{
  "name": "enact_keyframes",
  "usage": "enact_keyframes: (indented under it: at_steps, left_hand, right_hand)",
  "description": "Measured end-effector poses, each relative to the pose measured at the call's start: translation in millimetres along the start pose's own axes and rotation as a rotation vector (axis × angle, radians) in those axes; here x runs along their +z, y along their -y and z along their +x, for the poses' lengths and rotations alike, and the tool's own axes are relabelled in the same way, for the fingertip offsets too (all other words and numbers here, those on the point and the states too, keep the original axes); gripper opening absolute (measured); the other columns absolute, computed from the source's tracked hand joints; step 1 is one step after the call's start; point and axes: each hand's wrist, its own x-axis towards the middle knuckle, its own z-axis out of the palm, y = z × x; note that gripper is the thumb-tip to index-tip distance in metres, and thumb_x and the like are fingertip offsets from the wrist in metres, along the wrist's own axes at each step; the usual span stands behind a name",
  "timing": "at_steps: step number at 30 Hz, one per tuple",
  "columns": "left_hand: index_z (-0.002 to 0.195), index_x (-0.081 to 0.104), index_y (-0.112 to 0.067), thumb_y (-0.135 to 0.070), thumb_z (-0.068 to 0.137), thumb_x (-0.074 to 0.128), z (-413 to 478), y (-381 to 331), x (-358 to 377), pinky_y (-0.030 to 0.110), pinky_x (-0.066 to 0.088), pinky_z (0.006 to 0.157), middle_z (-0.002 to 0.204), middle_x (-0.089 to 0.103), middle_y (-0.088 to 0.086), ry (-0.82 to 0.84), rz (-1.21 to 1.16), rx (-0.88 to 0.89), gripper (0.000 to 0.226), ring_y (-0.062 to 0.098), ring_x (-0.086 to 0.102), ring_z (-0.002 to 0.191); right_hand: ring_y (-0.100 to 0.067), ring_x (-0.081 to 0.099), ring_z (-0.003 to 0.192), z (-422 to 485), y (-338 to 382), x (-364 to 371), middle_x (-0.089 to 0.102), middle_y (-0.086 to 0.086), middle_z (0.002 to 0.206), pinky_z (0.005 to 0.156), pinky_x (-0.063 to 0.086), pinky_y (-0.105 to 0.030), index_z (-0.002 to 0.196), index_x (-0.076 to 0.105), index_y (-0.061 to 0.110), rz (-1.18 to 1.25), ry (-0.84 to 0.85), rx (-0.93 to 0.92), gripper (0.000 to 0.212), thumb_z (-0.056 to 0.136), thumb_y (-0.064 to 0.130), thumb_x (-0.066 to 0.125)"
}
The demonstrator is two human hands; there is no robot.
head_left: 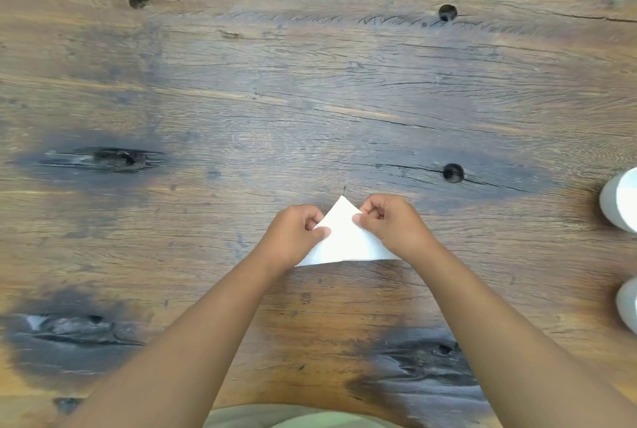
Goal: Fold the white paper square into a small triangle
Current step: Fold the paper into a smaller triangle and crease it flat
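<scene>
The white paper (344, 238) lies folded into a triangle on the wooden table (310, 100), its apex pointing away from me and its long edge nearest me. My left hand (296, 231) pinches the triangle's left slanted edge between thumb and fingers. My right hand (393, 221) pinches the right slanted edge the same way. Both lower corners of the paper are partly hidden under my wrists.
Two white cylindrical objects stand at the right edge of the table, one (620, 200) level with my hands and one (629, 303) nearer me. The wood has dark knots and small holes (453, 172). The table's front edge is at my body.
</scene>
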Motion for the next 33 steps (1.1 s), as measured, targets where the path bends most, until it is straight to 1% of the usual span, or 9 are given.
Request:
enact_keyframes:
  at_steps: [3,7,12,17,21,24,27,30,33]
  left_hand:
    - [0.074,0.062,-0.019,-0.022,0.086,0.071,4,6,5,0.03,0.041,0.06,0.068,0.059,-0.004,-0.074,0.154,-0.022,0.015,0.015,0.054,0.064]
    - [0.077,0.061,-0.013,-0.026,0.089,0.066,7,8,10,0.035,0.047,0.065,0.068,0.061,-0.001,-0.108,0.254,-0.046,0.018,0.022,0.057,0.071]
    - [0.074,0.053,-0.016,-0.028,0.09,0.063,8,7,14,0.038,0.049,0.069,0.078,0.064,0.003,-0.136,0.378,-0.05,0.023,0.027,0.059,0.08]
    - [0.08,0.048,-0.015,-0.039,0.091,0.063,8,9,11,0.041,0.049,0.07,0.086,0.063,0.005,-0.147,0.468,-0.064,0.031,0.03,0.058,0.082]
    - [0.079,0.045,-0.018,-0.045,0.089,0.063,14,8,4,0.037,0.043,0.065,0.079,0.057,0.001,-0.097,0.57,-0.069,0.034,0.029,0.058,0.081]
    - [0.081,0.048,-0.018,-0.035,0.09,0.064,16,3,1,0.034,0.038,0.064,0.079,0.054,-0.001,-0.141,0.488,0.023,0.024,0.027,0.057,0.08]
    - [0.101,0.059,-0.015,-0.02,0.09,0.063,12,0,3,0.039,0.043,0.083,0.104,0.058,0.002,-0.138,0.424,0.318,0.013,0.026,0.055,0.104]
    - [0.139,0.044,-0.018,-0.027,0.091,0.063,9,6,9,0.044,0.032,0.11,0.155,0.035,0.0,0.037,0.687,0.506,0.051,0.022,0.028,0.144]
    - [0.156,0.016,-0.024,-0.036,0.093,0.061,11,16,11,0.043,0.012,0.121,0.167,0.003,-0.009,0.118,0.821,0.492,0.078,0.015,0.001,0.152]
  right_hand:
    - [-0.009,0.047,0.054,9,-1,6,0.055,0.008,0.06,0.053,0.036,-0.026,0.07,0.061,0.02,-0.149,-0.056,-0.013,0.019,0.083,0.025,0.075]
    - [-0.021,0.06,0.074,15,-7,13,0.064,0.004,0.071,0.066,0.05,-0.035,0.077,0.059,0.02,-0.42,-0.074,-0.016,0.017,0.083,0.03,0.071]
    - [-0.028,0.059,0.076,14,-14,21,0.063,0.001,0.076,0.06,0.04,-0.033,0.073,0.049,0.022,-0.564,-0.145,-0.013,0.027,0.084,0.036,0.068]
    - [-0.025,0.055,0.074,11,-16,22,0.061,0.002,0.081,0.06,0.038,-0.033,0.08,0.048,0.02,-0.566,-0.214,-0.03,0.03,0.083,0.039,0.071]
    - [-0.024,0.056,0.075,10,-14,22,0.061,0.003,0.082,0.061,0.038,-0.033,0.083,0.049,0.02,-0.564,-0.211,-0.026,0.029,0.084,0.039,0.071]
    - [-0.024,0.059,0.08,5,-12,20,0.062,0.001,0.087,0.065,0.046,-0.036,0.088,0.055,0.019,-0.473,-0.21,-0.056,0.021,0.086,0.033,0.069]
    - [-0.026,0.057,0.098,-10,-18,20,0.059,-0.004,0.104,0.081,0.05,-0.041,0.104,0.059,0.014,-0.48,-0.225,-0.21,0.021,0.087,0.026,0.066]
    - [-0.027,0.049,0.12,-31,-27,30,0.054,-0.007,0.128,0.1,0.045,-0.041,0.125,0.055,0.01,-0.578,-0.17,-0.345,0.042,0.088,0.027,0.065]
    - [-0.028,0.029,0.145,-38,-36,42,0.035,-0.01,0.155,0.118,0.03,-0.043,0.146,0.04,0.007,-0.677,-0.058,-0.379,0.063,0.09,0.027,0.062]
